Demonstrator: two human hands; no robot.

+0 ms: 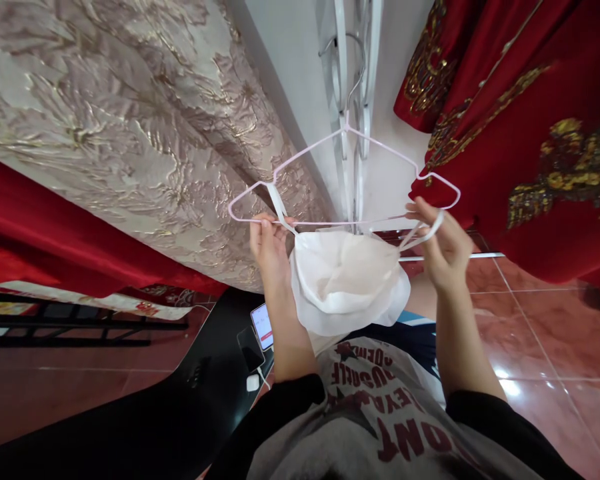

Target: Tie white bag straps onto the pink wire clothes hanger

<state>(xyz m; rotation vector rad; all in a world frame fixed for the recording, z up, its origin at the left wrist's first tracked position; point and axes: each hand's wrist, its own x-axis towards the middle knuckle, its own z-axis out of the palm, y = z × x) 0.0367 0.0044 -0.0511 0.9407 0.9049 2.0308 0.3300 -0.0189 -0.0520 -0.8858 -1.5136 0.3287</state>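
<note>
A pale pink clothes hanger (314,149) hangs by its metal hook on a white rack. From its left notch runs one strap of a white strappy garment (347,267), which dangles below the bar with its top opening toward me. My left hand (273,243) is closed on the hanger's lower bar at the left, beside that strap. On the other side, my right hand (443,243) grips the second strap (433,230) just under the bar, its fingertips by the hanger's right end. This strap is off the hanger's right notch.
A beige embossed gown (180,133) fills the left, and red embroidered garments (540,167) hang at the right. The white metal rack (373,40) stands ahead by the wall. Two phones (251,348) and a white charger (253,383) lie on a black bench (200,360). The floor (510,333) is reddish tile.
</note>
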